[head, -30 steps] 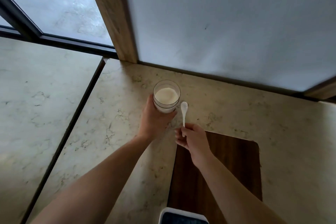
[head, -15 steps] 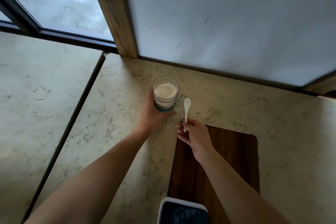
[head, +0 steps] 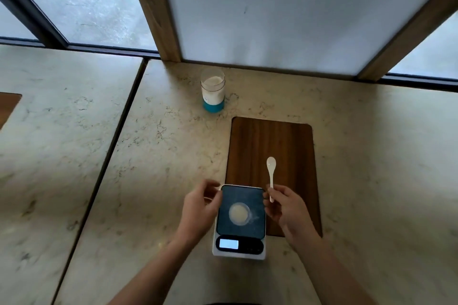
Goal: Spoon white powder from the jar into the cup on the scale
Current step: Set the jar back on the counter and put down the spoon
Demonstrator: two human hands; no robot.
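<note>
A clear jar [head: 212, 91] with a blue base and white powder inside stands alone near the back wall. A small clear cup [head: 239, 213] holding pale powder sits on the dark platform of a white scale [head: 240, 223], whose display is lit. My right hand [head: 285, 208] holds a white spoon [head: 271, 173] by its handle, bowl pointing away, just right of the scale. My left hand [head: 198, 208] hovers with curled, parted fingers at the scale's left edge, holding nothing.
A dark wooden board [head: 272, 146] lies under the scale's far right part. The marble counter [head: 161, 156] has a dark seam on the left. A wall panel with wooden posts and windows stands behind.
My left hand has let go of the jar and both hands have drawn back to the scale. The view has tilted down, so the scale and cup show fully.
</note>
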